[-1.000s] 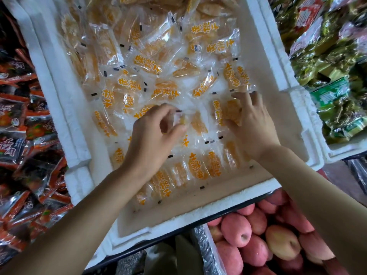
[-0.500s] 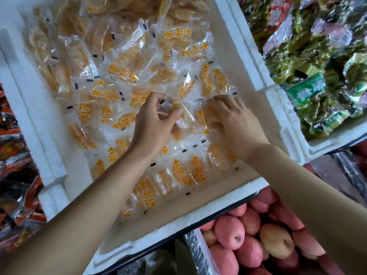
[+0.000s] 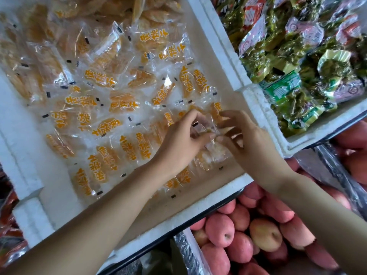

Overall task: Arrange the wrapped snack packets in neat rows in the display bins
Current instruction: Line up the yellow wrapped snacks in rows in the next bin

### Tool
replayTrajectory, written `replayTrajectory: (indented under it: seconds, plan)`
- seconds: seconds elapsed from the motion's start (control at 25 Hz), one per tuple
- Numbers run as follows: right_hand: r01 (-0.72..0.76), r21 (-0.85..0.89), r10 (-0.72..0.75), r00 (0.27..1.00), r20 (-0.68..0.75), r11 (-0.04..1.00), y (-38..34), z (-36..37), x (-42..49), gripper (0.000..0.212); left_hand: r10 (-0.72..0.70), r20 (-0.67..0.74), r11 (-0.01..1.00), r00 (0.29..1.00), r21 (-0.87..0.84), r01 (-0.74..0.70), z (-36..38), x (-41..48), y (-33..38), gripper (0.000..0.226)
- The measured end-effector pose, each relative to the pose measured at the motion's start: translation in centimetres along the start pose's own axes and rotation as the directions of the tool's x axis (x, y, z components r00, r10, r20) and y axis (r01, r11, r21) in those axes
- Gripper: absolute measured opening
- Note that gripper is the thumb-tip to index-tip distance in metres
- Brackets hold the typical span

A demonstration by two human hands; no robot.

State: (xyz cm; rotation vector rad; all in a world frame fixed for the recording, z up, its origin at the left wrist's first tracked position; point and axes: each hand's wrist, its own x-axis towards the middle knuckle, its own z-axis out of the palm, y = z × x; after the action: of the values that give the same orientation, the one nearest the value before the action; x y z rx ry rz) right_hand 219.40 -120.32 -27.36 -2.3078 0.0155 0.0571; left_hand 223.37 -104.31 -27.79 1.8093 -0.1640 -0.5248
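Note:
A white foam bin (image 3: 222,56) holds several clear packets of orange dried fruit with orange lettering. Some lie in rows (image 3: 111,155) near the front; others sit in a loose heap (image 3: 103,48) at the back. My left hand (image 3: 178,143) and my right hand (image 3: 244,141) meet over the bin's right front corner. Between them they pinch one clear packet (image 3: 206,128) by its ends, slightly above the rows. Part of that packet is hidden by my fingers.
A second foam bin (image 3: 325,124) at the right holds green and pink wrapped packets (image 3: 301,62). Red apples (image 3: 248,235) fill a crate below the bins. Red-orange packets (image 3: 8,231) show at the far left edge.
My hands have drawn together. The left hand brought its packet toward the right, and the right hand left the packets it touched and took the other end.

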Motion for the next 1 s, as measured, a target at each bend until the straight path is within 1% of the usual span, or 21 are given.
replayTrajectory:
  seconds: [0.04, 0.12, 0.16, 0.2, 0.24, 0.28, 0.32, 0.36, 0.4, 0.44, 0.48, 0.52, 0.56, 0.6, 0.68, 0.72, 0.76, 0.84, 0.92, 0.96, 1.0]
  plan:
    - [0.044, -0.020, -0.044, 0.999, 0.009, 0.999, 0.0, -0.4, 0.2, 0.052, -0.013, -0.009, 0.999, 1.000, -0.050, 0.013, 0.4, 0.3, -0.1, 0.013]
    - [0.139, -0.158, -0.131, 0.990, 0.060, 0.978, 0.3, -1.0, 0.6, 0.059, -0.050, -0.029, 0.989, 0.998, -0.142, 0.045, 1.3, 0.9, -0.1, 0.013]
    - [0.159, -0.215, -0.142, 0.986, 0.093, 0.964, 0.4, -1.2, 0.8, 0.056, -0.062, -0.029, 0.984, 0.998, -0.168, 0.057, 1.8, 1.3, 0.1, 0.016]
    - [0.152, -0.249, -0.124, 0.984, 0.124, 0.957, 0.5, -1.4, 1.1, 0.050, -0.061, -0.031, 0.986, 0.998, -0.158, 0.055, 2.3, 1.7, 0.1, 0.022]
    - [0.131, -0.273, -0.095, 0.986, 0.140, 0.953, 0.5, -1.7, 1.3, 0.042, -0.041, -0.033, 0.993, 0.999, -0.111, 0.037, 2.6, 1.8, 0.1, 0.029]
    - [0.113, -0.303, -0.070, 0.986, 0.150, 0.946, 0.4, -1.9, 1.5, 0.035, 0.006, -0.039, 1.000, 0.999, -0.012, -0.006, 2.7, 1.6, 0.0, 0.034]
    - [0.103, -0.342, -0.049, 0.985, 0.163, 0.934, 0.3, -2.0, 1.6, 0.032, 0.089, -0.045, 0.986, 0.995, 0.147, -0.081, 2.4, 1.3, -0.4, 0.037]
    - [0.096, -0.387, -0.021, 0.981, 0.191, 0.917, 0.3, -2.1, 1.6, 0.032, 0.198, -0.032, 0.917, 0.980, 0.359, -0.174, 2.0, 0.8, -0.9, 0.041]
    - [0.094, -0.438, 0.009, 0.974, 0.227, 0.894, 0.3, -2.1, 1.7, 0.034, 0.284, 0.022, 0.782, 0.959, 0.573, -0.244, 1.5, 0.3, -1.6, 0.049]
    - [0.092, -0.490, 0.051, 0.961, 0.270, 0.867, 0.2, -1.9, 1.8, 0.035, 0.296, 0.097, 0.632, 0.950, 0.726, -0.271, 1.0, -0.2, -2.3, 0.061]
    - [0.088, -0.543, 0.092, 0.951, 0.296, 0.835, 0.2, -1.6, 2.0, 0.037, 0.241, 0.164, 0.509, 0.957, 0.818, -0.269, 0.6, -0.5, -2.9, 0.073]
    - [0.087, -0.601, 0.123, 0.946, 0.299, 0.794, 0.2, -1.2, 2.2, 0.038, 0.168, 0.208, 0.430, 0.964, 0.864, -0.261, 0.3, -0.7, -3.7, 0.083]
    - [0.118, -0.657, 0.086, 0.959, 0.269, 0.745, 0.5, -0.8, 2.2, 0.038, 0.126, 0.228, 0.395, 0.966, 0.881, -0.259, 0.3, -0.8, -4.1, 0.088]
    - [0.186, -0.700, -0.027, 0.972, 0.232, 0.690, 1.0, -0.4, 2.1, 0.037, 0.117, 0.236, 0.391, 0.965, 0.882, -0.263, 0.4, -0.9, -4.5, 0.089]
    - [0.325, -0.735, -0.254, 0.944, 0.212, 0.595, 2.4, 0.2, 1.8, 0.027, 0.123, 0.233, 0.415, 0.965, 0.871, -0.263, 0.7, -0.8, -4.5, 0.088]
    - [0.372, -0.725, -0.302, 0.925, 0.233, 0.580, 3.0, 0.3, 1.7, 0.023, 0.116, 0.231, 0.419, 0.966, 0.870, -0.259, 0.8, -0.7, -4.5, 0.088]
    - [0.396, -0.711, -0.303, 0.916, 0.262, 0.581, 3.4, 0.4, 1.7, 0.021, 0.103, 0.236, 0.418, 0.966, 0.871, -0.258, 0.7, -0.7, -4.5, 0.088]
    - [0.376, -0.707, -0.236, 0.927, 0.293, 0.599, 3.2, 0.3, 1.6, 0.021, 0.087, 0.259, 0.423, 0.962, 0.864, -0.271, 0.5, -0.8, -4.7, 0.085]
    - [0.366, -0.701, -0.230, 0.930, 0.285, 0.612, 2.5, 0.0, 2.0, 0.016, 0.144, 0.258, 0.492, 0.955, 0.819, -0.296, 0.2, -0.9, -4.7, 0.074]
    - [0.373, -0.680, -0.251, 0.928, 0.275, 0.631, 2.1, -0.1, 2.4, 0.014, 0.191, 0.239, 0.531, 0.952, 0.790, -0.305, -0.1, -0.9, -4.5, 0.065]
    - [0.377, -0.644, -0.262, 0.926, 0.271, 0.665, 1.4, -0.2, 3.1, 0.016, 0.253, 0.204, 0.547, 0.946, 0.776, -0.313, -0.6, -0.7, -4.3, 0.056]
